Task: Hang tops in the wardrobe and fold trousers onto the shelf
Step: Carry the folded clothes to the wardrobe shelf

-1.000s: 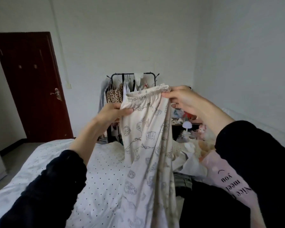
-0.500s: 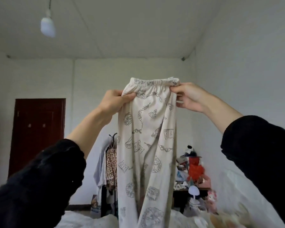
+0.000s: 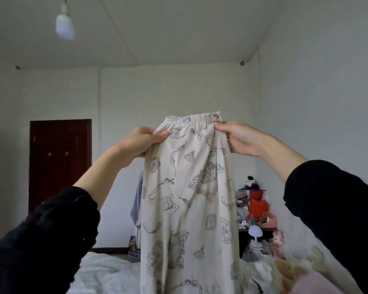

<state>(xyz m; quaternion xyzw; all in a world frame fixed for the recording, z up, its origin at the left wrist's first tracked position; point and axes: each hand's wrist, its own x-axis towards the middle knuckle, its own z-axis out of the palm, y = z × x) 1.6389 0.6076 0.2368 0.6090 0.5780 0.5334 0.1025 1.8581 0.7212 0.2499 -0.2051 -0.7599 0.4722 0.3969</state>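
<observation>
head | left hand [image 3: 141,141], right hand [image 3: 238,137] raised | each grip pinching trousers [image 3: 189,198] waistband

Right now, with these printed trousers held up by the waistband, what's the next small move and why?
Probably bring the hands together, folding the trousers lengthwise, leg onto leg. The left hand and right hand pinch opposite waistband ends, and the fabric hangs flat above the bed.
</observation>
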